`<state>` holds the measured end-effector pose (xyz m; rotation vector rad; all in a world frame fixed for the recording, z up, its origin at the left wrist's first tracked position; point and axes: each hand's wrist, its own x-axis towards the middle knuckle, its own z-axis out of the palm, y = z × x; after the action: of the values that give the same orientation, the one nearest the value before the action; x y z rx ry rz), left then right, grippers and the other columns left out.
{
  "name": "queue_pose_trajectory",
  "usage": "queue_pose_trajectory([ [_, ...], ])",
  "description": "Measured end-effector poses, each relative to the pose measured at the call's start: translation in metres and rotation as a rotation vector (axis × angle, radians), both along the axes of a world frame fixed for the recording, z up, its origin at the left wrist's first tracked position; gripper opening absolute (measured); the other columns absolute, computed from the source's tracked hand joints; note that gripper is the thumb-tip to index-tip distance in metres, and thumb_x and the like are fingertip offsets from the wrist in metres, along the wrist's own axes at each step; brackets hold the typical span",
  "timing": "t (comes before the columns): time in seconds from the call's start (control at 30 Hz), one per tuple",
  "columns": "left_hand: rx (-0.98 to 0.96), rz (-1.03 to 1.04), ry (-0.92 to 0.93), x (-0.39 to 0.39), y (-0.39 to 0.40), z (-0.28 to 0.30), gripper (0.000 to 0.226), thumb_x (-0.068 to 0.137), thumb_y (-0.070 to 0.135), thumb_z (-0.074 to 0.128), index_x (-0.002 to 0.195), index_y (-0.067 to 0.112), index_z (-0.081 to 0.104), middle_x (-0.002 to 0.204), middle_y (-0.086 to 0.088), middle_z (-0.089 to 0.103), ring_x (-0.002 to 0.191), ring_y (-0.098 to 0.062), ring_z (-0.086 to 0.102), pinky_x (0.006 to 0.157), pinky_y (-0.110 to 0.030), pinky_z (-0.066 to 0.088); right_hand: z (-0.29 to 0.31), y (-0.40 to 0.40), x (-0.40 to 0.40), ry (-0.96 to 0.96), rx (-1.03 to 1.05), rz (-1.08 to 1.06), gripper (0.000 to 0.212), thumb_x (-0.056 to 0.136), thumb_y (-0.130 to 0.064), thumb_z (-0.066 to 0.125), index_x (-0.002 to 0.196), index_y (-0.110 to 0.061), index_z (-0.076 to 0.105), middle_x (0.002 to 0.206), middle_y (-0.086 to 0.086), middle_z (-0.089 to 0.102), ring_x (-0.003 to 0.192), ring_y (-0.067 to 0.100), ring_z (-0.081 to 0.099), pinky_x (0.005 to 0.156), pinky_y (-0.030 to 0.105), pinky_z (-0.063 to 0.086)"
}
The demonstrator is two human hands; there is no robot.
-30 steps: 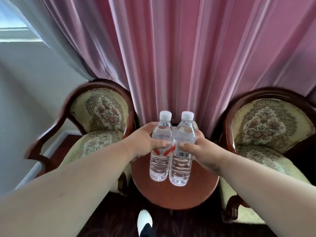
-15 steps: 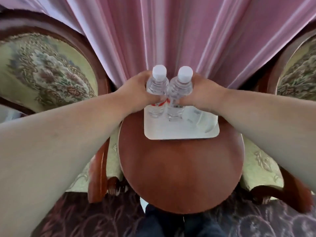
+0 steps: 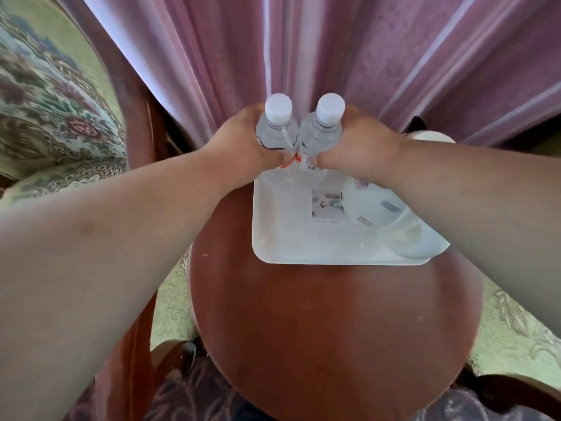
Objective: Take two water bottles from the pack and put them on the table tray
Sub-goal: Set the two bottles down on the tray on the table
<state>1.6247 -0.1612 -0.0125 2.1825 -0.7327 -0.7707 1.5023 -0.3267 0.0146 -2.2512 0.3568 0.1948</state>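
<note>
Table (image 3: 334,323) of round red wood carries a white tray (image 3: 303,244) at its far side, already holding a white kettle-like vessel (image 3: 368,208) and a printed card (image 3: 326,205), so room is tight and a careless set-down could knock the vessel or leave a base on the rim. The left hand (image 3: 243,147) is clamped round the left bottle (image 3: 274,129) and the right hand (image 3: 361,147) round the right bottle (image 3: 323,132), both upright, touching, over the tray's far left corner. Whether the bases rest on it cannot be told; tall and narrow, either could topple on release.
</note>
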Motion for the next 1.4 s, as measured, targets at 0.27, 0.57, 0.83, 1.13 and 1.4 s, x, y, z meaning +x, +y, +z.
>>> queue_pose_trajectory([
  [0.27,0.034,0.000,-0.041,0.011,-0.002,-0.003,0.074,0.073,0.033,0.088,0.138,0.027,0.053,0.105,0.020,0.065,0.094,0.000,0.062,0.078,-0.013,0.045,-0.023,-0.016,0.015,0.030,0.026,-0.125,0.053,0.074,-0.014,0.080,0.118,-0.018,0.050,0.090,-0.015,0.054,0.077,-0.006,0.056,0.070,0.005,0.041],
  [0.57,0.097,-0.080,-0.033,0.009,0.002,-0.012,0.090,0.080,0.028,0.085,0.152,0.016,0.033,0.130,0.000,0.063,0.117,-0.017,0.062,0.105,-0.036,0.047,-0.031,-0.016,0.016,0.043,-0.133,-0.139,0.058,0.074,-0.026,0.081,0.123,-0.010,0.052,0.105,-0.003,0.056,0.088,0.012,0.056,0.062,-0.004,0.036],
  [0.83,0.051,-0.080,-0.008,0.010,-0.001,-0.023,0.085,0.077,0.036,0.085,0.146,0.015,0.041,0.117,-0.001,0.068,0.107,-0.017,0.067,0.097,-0.037,0.054,-0.046,0.013,0.005,0.004,-0.041,-0.576,0.084,0.060,-0.045,0.088,0.120,-0.021,0.035,0.121,0.003,0.057,0.108,0.026,0.061,0.091,0.038,0.048],
  [1.13,0.040,-0.017,-0.051,0.009,0.003,-0.030,0.090,0.076,0.027,0.084,0.150,0.022,0.033,0.121,0.001,0.065,0.109,-0.020,0.066,0.093,-0.039,0.055,-0.045,0.000,0.004,-0.019,-0.018,-0.331,0.081,0.066,-0.030,0.090,0.128,-0.019,0.039,0.096,-0.015,0.058,0.084,0.000,0.060,0.074,0.008,0.040],
  [1.4,0.099,-0.053,-0.112,0.015,-0.002,-0.022,0.092,0.077,0.025,0.083,0.152,0.021,0.029,0.122,-0.003,0.065,0.107,-0.024,0.066,0.094,-0.043,0.055,-0.050,-0.014,0.006,0.026,-0.051,-0.276,0.088,0.071,-0.033,0.086,0.139,-0.019,0.032,0.090,-0.025,0.049,0.081,-0.009,0.055,0.070,0.009,0.038],
])
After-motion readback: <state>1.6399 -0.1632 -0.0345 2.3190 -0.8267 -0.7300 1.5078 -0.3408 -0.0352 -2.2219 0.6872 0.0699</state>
